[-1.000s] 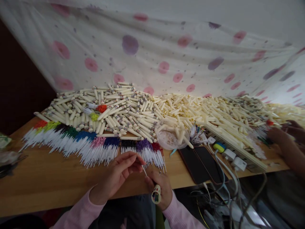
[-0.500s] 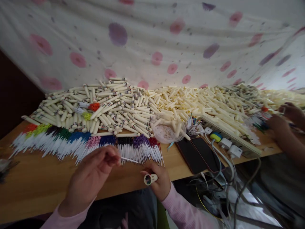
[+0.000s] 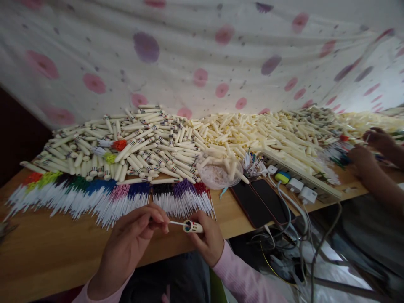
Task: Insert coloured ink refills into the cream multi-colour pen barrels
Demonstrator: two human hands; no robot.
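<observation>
My left hand (image 3: 132, 240) pinches a thin white refill (image 3: 176, 223) by its end, with the tip at the mouth of a cream pen barrel (image 3: 192, 227). My right hand (image 3: 206, 237) is closed around that barrel, holding it sideways with its open end toward the left. Both hands hover over the near edge of the wooden table (image 3: 47, 256). Just beyond them lies a row of white refills with coloured ends (image 3: 104, 195), sorted by colour.
A heap of cream pen barrels (image 3: 151, 139) fills the back of the table before a spotted cloth (image 3: 189, 54). A clear bowl (image 3: 219, 172), two dark phones (image 3: 260, 200), a power strip (image 3: 303, 176) and chargers with cables sit right. Another person's hands (image 3: 369, 155) work at far right.
My left hand picked a refill from the row and brought its tip to the barrel's open end. My right hand turned the barrel from upright to sideways. The view shifted slightly downward.
</observation>
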